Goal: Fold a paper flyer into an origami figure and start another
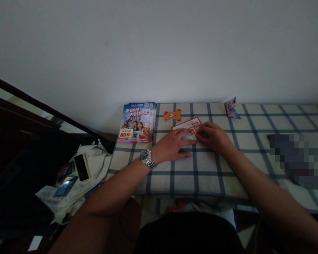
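Note:
A small printed leaflet (187, 124) with a red border lies at an angle on the checked tablecloth (164, 176). My left hand (171, 145), with a metal watch (146, 157) on its wrist, rests over the leaflet's near left part, fingers stretched out and thumb apart. At the leaflet's right end, my right hand (214, 135) has its fingers curled together in a pinch on the edge. Both hands cover part of the print. Just behind the leaflet is a flat brown teddy bear cutout (172, 115).
To the left, a stack of colourful flyers (136, 123) lies near the table's edge. A crumpled wrapper (231, 108) stands by the wall. Farther right is a blurred-out dark object (294, 155). Below left, a phone (82, 167) rests on white cloth.

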A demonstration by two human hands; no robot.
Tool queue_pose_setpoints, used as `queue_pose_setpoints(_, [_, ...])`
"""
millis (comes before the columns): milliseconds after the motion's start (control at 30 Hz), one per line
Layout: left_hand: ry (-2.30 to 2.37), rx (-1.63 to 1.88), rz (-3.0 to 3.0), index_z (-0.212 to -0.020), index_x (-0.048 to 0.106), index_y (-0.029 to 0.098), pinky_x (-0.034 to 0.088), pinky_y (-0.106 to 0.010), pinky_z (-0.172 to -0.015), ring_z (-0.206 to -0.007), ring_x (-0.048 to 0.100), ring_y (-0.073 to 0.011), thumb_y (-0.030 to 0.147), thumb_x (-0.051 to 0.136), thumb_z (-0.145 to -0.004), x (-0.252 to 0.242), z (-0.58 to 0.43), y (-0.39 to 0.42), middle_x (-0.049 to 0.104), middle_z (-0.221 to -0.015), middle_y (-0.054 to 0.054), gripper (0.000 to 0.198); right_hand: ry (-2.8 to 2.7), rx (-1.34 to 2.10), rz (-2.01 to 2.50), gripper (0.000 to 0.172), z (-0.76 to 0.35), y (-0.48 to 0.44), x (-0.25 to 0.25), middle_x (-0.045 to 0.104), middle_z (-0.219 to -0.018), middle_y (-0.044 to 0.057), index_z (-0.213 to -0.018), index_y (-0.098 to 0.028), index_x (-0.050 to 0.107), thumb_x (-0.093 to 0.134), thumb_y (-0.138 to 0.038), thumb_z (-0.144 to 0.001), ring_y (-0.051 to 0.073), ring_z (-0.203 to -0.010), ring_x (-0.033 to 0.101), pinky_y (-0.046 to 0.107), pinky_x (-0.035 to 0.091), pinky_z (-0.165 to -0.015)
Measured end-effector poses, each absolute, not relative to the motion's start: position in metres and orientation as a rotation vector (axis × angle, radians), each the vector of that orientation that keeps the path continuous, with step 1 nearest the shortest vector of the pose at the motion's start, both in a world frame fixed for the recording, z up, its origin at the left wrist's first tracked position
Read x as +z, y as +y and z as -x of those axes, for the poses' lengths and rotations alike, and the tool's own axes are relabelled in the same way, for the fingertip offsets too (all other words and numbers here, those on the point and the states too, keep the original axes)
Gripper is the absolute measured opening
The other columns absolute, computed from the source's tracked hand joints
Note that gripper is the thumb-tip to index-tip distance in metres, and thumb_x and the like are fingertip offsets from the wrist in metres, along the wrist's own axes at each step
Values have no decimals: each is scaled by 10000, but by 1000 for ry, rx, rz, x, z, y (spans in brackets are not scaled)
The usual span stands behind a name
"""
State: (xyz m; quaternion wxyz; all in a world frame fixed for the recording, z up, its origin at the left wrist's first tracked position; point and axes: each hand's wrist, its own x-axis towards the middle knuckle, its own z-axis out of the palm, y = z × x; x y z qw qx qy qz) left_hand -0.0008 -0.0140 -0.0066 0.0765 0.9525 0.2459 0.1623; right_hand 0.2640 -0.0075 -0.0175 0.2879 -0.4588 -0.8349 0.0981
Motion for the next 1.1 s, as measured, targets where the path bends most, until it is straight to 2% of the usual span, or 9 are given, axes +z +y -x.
queue_pose_setpoints(200, [720,492,-2839,-1453,619,289,437,-535,-1228,-1474,442,-332,554,642,-1011,-6,4,-15,444,-1595,-138,516,-2186,199,1312,65,-261,-3,-18,703,-951,84,-916,-221,715,671,-236,-962,263,-878,672,382,532,-797])
queue_pose_setpoints(533, [752,488,-2855,-1436,637,301,463,-538,-1198,-1437,466,-331,579,638,-1006,-5,11,-16,468,-1568,-132,512,-2164,-8,1582,135,-257,11,-8,694,-977,110,-947,-192,729,626,-267,-991,267,-851,652,372,482,-744])
queue_pose_setpoints(800, [740,483,-2858,-1438,635,299,454,-526,-1203,-1443,462,-324,581,631,-1009,-3,13,-17,464,-1574,-134,513,-2132,-42,1747,173,-251,22,-2,693,-1006,123,-935,-187,720,602,-301,-993,266,-844,643,366,449,-719])
queue_pose_setpoints(1100, [738,497,-2860,-1441,636,311,467,-535,-1187,-1436,469,-334,593,615,-1012,-4,15,-17,474,-1564,-136,514,-2107,-17,1590,130,-259,23,1,685,-909,88,-865,-209,706,672,-307,-944,233,-722,619,362,443,-648])
